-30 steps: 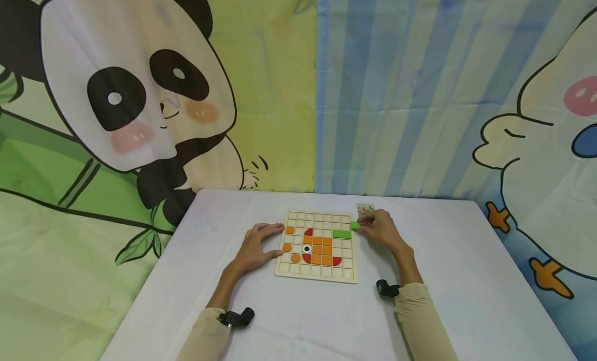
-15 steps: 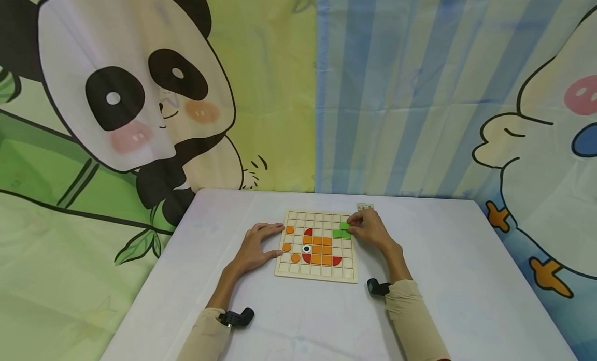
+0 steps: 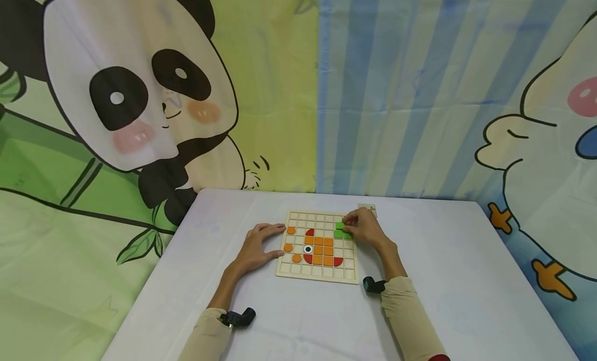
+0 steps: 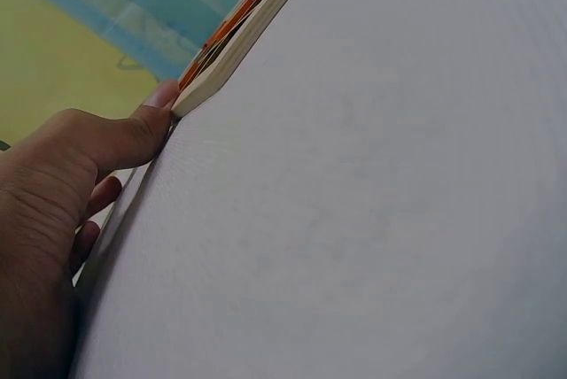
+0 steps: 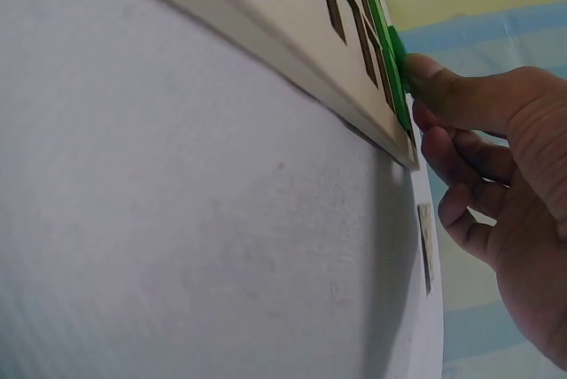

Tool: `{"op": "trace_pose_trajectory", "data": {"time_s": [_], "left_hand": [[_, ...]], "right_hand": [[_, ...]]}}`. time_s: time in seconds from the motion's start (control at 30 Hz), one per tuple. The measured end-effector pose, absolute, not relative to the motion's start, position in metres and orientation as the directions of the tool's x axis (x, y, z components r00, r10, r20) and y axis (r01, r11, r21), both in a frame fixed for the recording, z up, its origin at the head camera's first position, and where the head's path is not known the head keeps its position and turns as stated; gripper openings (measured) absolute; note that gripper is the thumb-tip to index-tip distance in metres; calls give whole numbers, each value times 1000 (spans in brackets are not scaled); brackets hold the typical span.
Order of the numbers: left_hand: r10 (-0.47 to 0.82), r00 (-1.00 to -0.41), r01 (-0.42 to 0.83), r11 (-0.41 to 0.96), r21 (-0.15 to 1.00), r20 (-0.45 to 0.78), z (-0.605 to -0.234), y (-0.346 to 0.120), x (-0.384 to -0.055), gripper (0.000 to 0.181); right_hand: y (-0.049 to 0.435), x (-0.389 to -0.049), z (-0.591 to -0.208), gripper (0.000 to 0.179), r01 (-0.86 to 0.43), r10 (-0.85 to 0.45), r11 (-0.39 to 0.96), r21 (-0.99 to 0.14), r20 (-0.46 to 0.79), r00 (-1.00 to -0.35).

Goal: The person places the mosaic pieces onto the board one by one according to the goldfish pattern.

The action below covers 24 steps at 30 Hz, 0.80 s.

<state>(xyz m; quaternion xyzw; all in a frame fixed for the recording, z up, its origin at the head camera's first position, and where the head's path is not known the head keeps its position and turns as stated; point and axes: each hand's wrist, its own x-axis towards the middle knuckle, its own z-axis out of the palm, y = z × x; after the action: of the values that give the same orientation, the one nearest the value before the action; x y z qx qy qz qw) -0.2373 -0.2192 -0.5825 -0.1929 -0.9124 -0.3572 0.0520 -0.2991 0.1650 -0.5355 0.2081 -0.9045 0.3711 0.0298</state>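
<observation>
A wooden grid board (image 3: pixel 298 271) lies on the table. On it are orange square tiles (image 3: pixel 328 250), red rounded tiles (image 3: pixel 338 261), an eye tile (image 3: pixel 308 249) and orange discs (image 3: pixel 291 230) along the left side. My left hand (image 3: pixel 254 248) rests at the board's left edge, thumb and fingers spread, thumb tip touching the corner in the left wrist view. Over the upper right cells, my right hand (image 3: pixel 368 229) pinches a green square tile (image 5: pixel 398 44) between thumb and fingers. Just below it, green tiles (image 3: pixel 339 234) lie in a row on the board.
A small patterned card (image 3: pixel 369 207) lies behind my right hand, partly covered by it. The white table (image 3: pixel 298 319) ends at printed curtains (image 3: pixel 373 91) behind and at the sides. Each wrist carries a black camera (image 3: pixel 240 317).
My right hand has moved left from beyond the board's right edge, carrying the green tile over the cells above the green row. The left hand stays in place.
</observation>
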Motion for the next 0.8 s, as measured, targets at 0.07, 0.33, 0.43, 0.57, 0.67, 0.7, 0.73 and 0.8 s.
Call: {"op": "trace_pose_trajectory", "data": {"time_s": [0.07,0.33,0.43,0.57,0.67,0.7,0.73,0.8], "left_hand": [[316,-921,386,675,629,227,-583,-219,-237,74],[319,-920,391,680,620,230,-582,-219,-237,74],[319,-919,392,681,619,231,-582,-218,-237,74],[319,-919,393,682,616,234,-581,-217,-237,74],[320,-916,399,677,619,241,-581,-217,-237,74],[320,-916,399,675,620,241,-582,-217,-237,74],[318,-918,396,672,626,239,-582,-218,-238,75],[306,-925,378,669,639,227,-583,-220,-238,77]], "right_hand": [[165,-298,-536,18,-394,-355,638,-661,202,-913],[163,-299,-538,14,-419,-362,633,-650,230,-903],[161,-300,-539,13,-429,-365,635,-642,241,-899],[160,-300,-539,14,-425,-361,643,-637,237,-902],[161,-297,-535,20,-398,-341,651,-646,219,-914],[162,-296,-534,22,-393,-335,653,-648,218,-917],[164,-294,-532,25,-388,-327,654,-649,220,-919],[167,-291,-529,31,-375,-307,661,-649,222,-925]]}}
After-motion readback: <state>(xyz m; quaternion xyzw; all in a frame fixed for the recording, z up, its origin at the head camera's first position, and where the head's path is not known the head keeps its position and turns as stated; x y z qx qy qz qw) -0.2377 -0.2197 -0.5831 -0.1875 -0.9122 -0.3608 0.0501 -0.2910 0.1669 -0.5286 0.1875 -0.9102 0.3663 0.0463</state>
